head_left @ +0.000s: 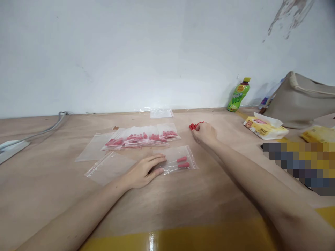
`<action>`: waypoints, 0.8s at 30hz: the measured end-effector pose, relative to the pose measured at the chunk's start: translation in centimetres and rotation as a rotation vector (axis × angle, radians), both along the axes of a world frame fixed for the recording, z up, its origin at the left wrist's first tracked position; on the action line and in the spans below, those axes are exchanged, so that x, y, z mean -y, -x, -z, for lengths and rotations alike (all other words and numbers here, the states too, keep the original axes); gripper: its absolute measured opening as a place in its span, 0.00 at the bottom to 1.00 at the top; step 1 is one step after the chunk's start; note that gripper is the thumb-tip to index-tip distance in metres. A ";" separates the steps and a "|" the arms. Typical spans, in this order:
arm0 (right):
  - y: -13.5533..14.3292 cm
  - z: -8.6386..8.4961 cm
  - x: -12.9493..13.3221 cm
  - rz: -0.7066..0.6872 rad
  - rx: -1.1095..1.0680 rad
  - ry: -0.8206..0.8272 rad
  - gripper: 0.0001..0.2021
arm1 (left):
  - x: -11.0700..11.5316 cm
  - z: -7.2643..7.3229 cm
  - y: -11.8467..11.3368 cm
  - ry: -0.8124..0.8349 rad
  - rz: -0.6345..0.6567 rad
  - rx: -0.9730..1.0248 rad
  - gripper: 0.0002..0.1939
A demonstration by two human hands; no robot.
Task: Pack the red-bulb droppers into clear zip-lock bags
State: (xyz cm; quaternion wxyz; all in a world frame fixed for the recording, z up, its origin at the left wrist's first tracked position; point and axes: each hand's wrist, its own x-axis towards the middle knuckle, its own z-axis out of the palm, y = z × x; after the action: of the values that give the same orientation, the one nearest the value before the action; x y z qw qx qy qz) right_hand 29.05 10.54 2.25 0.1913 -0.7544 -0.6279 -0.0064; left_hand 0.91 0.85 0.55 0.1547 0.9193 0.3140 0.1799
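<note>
My left hand [146, 170] lies with fingers stretched out on the left part of a clear zip bag [170, 169]. Inside that bag are two small red club-shaped pieces [183, 165]. Farther forward on the right, my right hand [206, 133] is curled at a small group of loose red pieces [193, 126]. Its thumb and fingers are bent together over them; whatever is between the fingertips is hidden. Beyond my left hand, several overlapping zip bags [136, 136] hold more red pieces. A flat zip bag [111, 169] with nothing visible inside lies beside my left wrist.
A white sheet-like packet [161, 113] lies by the wall. At right stand a green drink bottle [238, 94], a yellow tissue pack [265, 128] and a beige bag [300, 101]. A grey cable [53, 126] runs at left. Yellow tape [167, 238] crosses the table's near side.
</note>
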 end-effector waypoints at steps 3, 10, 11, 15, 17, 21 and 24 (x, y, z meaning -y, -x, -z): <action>0.8 0.2 -1.1 0.072 0.003 0.083 0.15 | -0.1 0.1 0.1 0.000 -0.005 -0.029 0.18; 0.3 -0.4 -0.8 0.019 -0.164 0.019 0.15 | 0.0 0.2 0.2 0.026 -0.017 -0.052 0.18; -0.1 -0.4 -0.4 -0.042 -0.233 -0.020 0.14 | 0.0 0.2 0.2 0.026 -0.014 -0.050 0.18; -1.2 0.6 1.9 -0.280 -0.677 -0.171 0.17 | -0.1 0.3 0.2 0.020 -0.008 -0.036 0.18; -1.2 1.4 3.5 -0.327 -0.904 -0.186 0.28 | -0.2 0.3 0.2 0.021 -0.011 -0.034 0.18; -0.2 2.7 6.1 -0.305 -1.205 -0.149 0.36 | -0.2 0.3 0.3 0.015 -0.008 -0.029 0.18; 0.7 3.1 6.8 -0.240 -1.296 -0.188 0.34 | -0.2 0.3 0.3 0.006 -0.005 -0.013 0.18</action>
State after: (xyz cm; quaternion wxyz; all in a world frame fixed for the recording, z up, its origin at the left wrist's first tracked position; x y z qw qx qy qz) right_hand 28.38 3.73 -0.86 0.5946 -0.5105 -0.4621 0.4150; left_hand 0.62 1.07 0.26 0.1552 0.9192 0.3177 0.1732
